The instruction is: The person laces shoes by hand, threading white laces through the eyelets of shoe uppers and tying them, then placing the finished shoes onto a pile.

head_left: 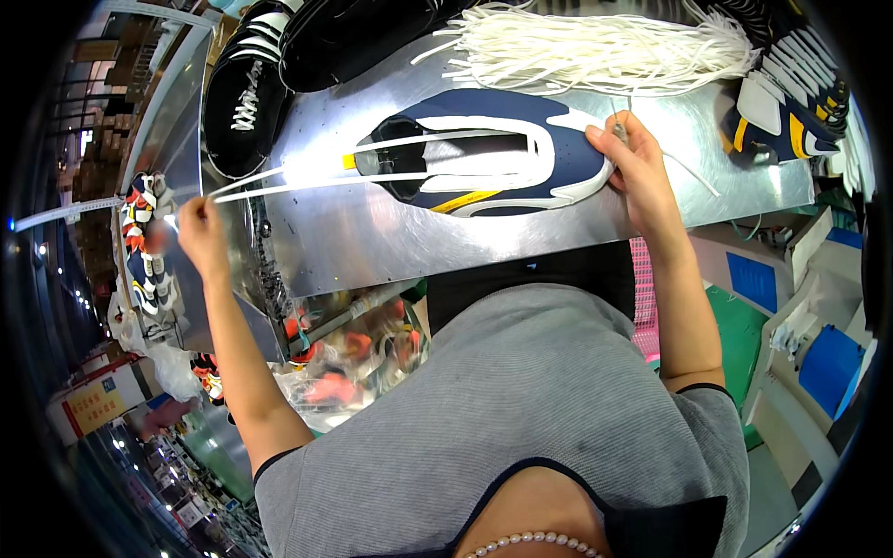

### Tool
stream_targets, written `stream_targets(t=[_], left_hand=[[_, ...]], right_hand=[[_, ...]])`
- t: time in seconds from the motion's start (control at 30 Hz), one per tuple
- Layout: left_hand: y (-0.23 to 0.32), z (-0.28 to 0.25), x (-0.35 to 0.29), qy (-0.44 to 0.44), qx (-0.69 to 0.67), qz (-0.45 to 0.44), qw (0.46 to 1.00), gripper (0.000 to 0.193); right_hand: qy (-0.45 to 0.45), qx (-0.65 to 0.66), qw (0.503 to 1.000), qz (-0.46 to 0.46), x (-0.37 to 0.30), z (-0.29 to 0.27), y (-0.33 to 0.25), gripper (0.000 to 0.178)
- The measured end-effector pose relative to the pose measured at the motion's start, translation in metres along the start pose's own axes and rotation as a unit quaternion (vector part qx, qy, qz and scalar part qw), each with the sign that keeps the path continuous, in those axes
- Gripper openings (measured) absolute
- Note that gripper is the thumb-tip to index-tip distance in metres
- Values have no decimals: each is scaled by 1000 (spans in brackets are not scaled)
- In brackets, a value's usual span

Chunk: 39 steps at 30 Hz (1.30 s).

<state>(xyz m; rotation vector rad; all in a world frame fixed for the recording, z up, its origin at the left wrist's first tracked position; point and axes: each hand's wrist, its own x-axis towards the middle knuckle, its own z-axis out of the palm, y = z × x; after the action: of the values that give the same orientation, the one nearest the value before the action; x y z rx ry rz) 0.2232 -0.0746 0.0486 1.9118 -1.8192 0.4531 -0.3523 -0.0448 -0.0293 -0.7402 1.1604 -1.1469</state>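
Observation:
A navy and white shoe upper [570,153] with a yellow stripe lies on the metal worktop, its toe to the right. My left hand [202,232] is closed on the ends of a white shoelace [307,188]. Two strands of it run taut from that hand to the upper's lacing opening. My right hand [640,177] pinches the toe edge between thumb and fingers. A small grey tool [620,133] with a thin tip shows at those fingers, its kind unclear. The upper's underside is hidden.
Beyond the upper lies a big bundle of white laces [595,51]. Black shoes [223,112] stand at the far left, one of them laced. Stacked navy and white uppers [781,112] are at the right. The metal worktop [372,251] ends just before my body.

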Motion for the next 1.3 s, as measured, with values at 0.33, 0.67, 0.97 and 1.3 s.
stream_targets(t=[0.33,0.67,0.97,1.3], left_hand=[[295,-16,4,-250,-453,229,825,8],[339,26,-18,-235,-416,138,868,13],[294,59,-11,-617,-506,-267,540,64],[330,53,-58,-402,-527,-230,712,27]], right_hand=[[115,-403,877,-234,9,-2,-5,24],[-102,-30,992,-62,-3,62,-12,16],[-1,-150,988,-25,13,64,12,26],[28,-312,942,-124,-1,69,20,39]])
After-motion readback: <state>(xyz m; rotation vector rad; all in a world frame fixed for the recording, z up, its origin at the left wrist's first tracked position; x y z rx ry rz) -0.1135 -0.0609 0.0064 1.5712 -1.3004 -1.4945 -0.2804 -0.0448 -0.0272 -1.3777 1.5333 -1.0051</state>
